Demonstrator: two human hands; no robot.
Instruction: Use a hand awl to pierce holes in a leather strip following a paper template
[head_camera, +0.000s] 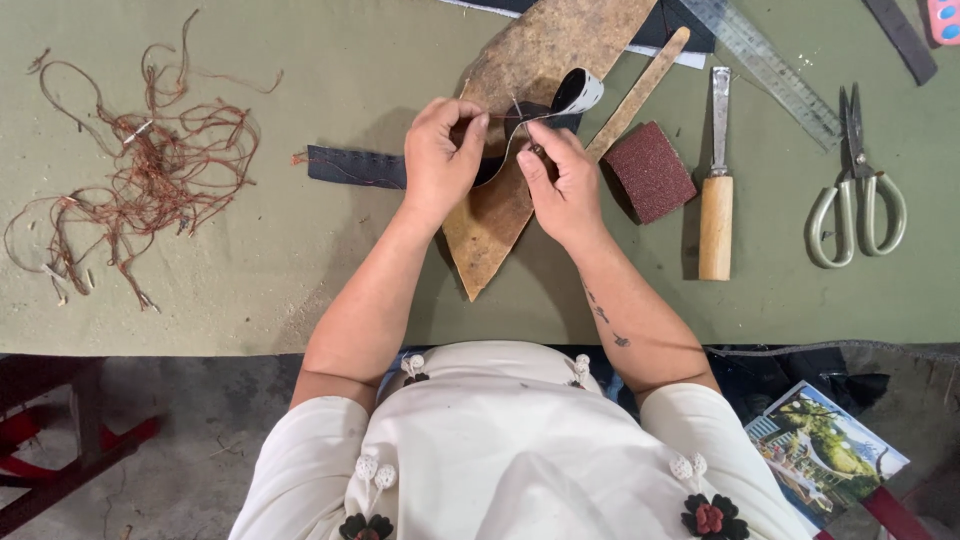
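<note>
over the green table (300, 270), above a brown leather offcut (500, 215), the left hand (440, 155) and right hand (560, 185) both pinch a dark strap (360, 167) that curls up into a pale-backed loop between them. a thin thread seems stretched between the fingertips. the strap looks light, limp and bendy, so it is best gripped close to the stitching point, flat between thumb and finger. a knife (716, 190) and scissors (856, 180) lie to the right.
</note>
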